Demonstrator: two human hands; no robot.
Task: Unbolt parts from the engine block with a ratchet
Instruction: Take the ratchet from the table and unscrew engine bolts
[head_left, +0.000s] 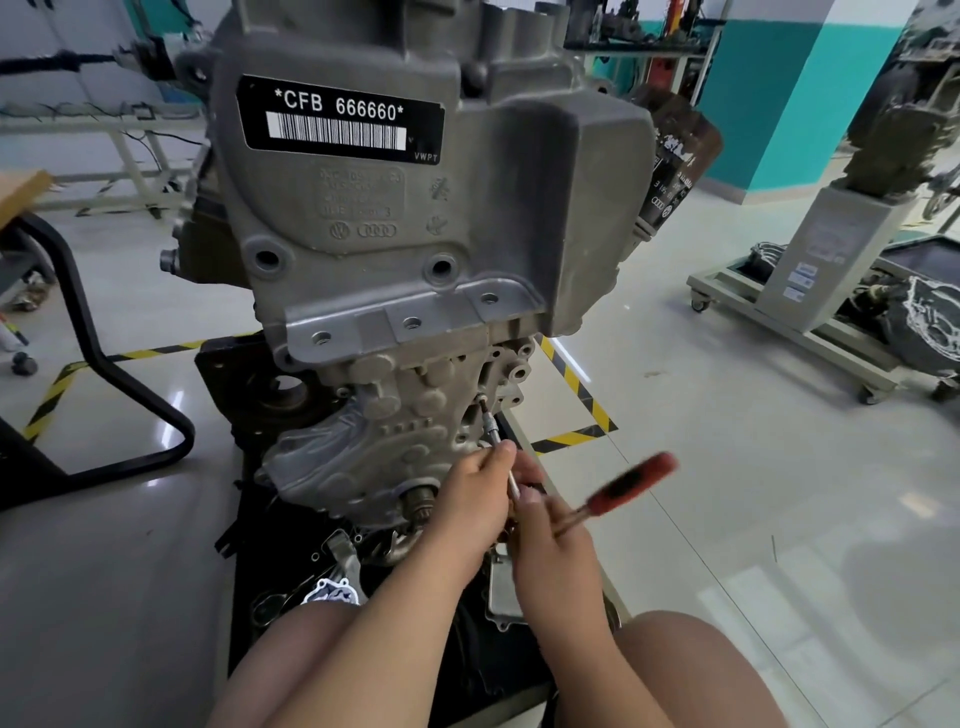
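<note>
A grey engine block (415, 218) stands upright in front of me, with a black barcode label near its top. A ratchet with a red and black handle (631, 483) points right and is blurred. Its thin metal extension (493, 431) runs up to a bolt (482, 399) low on the block's right side. My left hand (475, 493) pinches the extension just below the socket. My right hand (545, 540) grips the ratchet at its head end, close under my left hand.
A black stand base (291, 597) under the engine carries loose metal parts and a grey cover (506, 597). Yellow-black floor tape (576, 384) runs to the right. A black metal frame (104, 364) stands at left. A wheeled engine stand (810, 291) sits at right.
</note>
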